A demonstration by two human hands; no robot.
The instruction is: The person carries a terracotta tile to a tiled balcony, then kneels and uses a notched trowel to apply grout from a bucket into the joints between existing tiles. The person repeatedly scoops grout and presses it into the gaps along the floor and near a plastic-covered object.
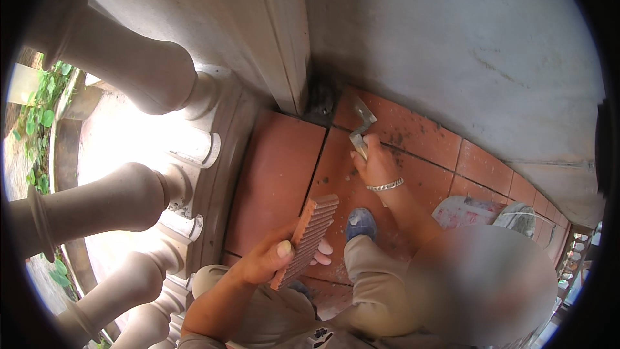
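My left hand (263, 264) grips a narrow piece of terracotta tile (306, 240), its ridged back facing up and to the right. The thumb lies on the near edge and the fingers wrap beneath. My right hand (380, 167) is closed round the handle of a small trowel (359, 134) with a cranked neck. Its blade is low over the red floor tiles by the wall, close to a dark, rough gap (321, 98) in the corner. Whether the blade touches the floor I cannot tell. Dark mortar crumbs are scattered on the floor tiles (274, 171) around the trowel.
A row of stone balusters (123, 197) stands on a curb at the left. A square pillar (284, 32) and a grey wall (452, 45) bound the far side. My shoe (360, 224) is on the tiles. A stained whitish container (462, 211) sits at the right; a blurred patch covers the lower right.
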